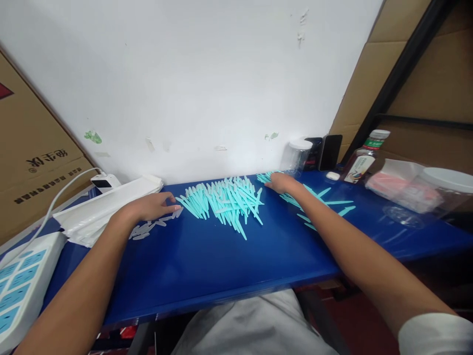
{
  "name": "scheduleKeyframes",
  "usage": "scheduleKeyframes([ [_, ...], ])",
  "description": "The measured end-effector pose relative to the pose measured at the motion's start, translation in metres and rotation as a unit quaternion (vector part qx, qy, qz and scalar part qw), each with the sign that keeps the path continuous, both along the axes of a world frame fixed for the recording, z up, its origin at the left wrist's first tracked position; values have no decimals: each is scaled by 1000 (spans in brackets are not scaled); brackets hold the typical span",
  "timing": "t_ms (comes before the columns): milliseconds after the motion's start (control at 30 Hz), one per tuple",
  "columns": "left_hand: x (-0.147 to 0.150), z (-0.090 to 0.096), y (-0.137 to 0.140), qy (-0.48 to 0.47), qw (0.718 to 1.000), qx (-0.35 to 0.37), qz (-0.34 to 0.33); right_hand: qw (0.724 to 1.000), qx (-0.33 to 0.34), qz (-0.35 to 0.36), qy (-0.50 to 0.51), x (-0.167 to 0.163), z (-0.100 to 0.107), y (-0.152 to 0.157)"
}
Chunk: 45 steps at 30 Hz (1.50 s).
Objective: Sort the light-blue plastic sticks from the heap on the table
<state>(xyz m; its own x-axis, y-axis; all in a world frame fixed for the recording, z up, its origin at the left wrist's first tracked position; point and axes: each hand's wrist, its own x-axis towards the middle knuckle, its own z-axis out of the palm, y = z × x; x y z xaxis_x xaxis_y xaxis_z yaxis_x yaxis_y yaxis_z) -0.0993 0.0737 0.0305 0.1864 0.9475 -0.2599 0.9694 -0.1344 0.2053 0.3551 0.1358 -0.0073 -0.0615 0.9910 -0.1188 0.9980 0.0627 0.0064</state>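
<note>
The left hand (152, 206) is hovering at clear caps (148, 228), fingers apart; the right hand (282, 183) is reaching into teal sticks (263, 176), seemingly uncapped, its grip unclear. Seemingly capped sticks (231, 201) are filling the surface's (199, 261) middle.

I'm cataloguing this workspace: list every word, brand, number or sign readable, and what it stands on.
Nothing reads with certainty.
Cardboard box at left: large dark characters and a smaller line, too distorted to read.
Bottle at right: print on its green band and pale label, too small.
</note>
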Motion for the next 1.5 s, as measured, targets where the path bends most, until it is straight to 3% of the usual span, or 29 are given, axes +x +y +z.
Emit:
scheduleKeyframes([
  [200,1,7,-3,-15,1000,-7,4,999,-18,42,19,1,12,-18],
  [467,-11,23,-7,-20,999,7,31,992,38,57,104,11,32,-31],
  [667,-7,8,-2,-15,1000,8,-5,980,-4,79,183,-4,34,-44],
  [833,10,-5,-3,-2,1000,-14,-14,980,49,112,158,-19,32,-52],
  [1000,13,-10,-2,-9,998,-54,-42,961,34,155,225,-26,35,-59],
  [1167,12,-12,-1,-10,997,-20,-68,932,7,219,288,-30,33,-62],
  [1367,12,-13,0,-19,997,-30,-71,908,57,255,327,-36,27,-63],
  [1500,7,-4,-5,-37,997,-50,-53,896,66,274,342,-41,23,-62],
])
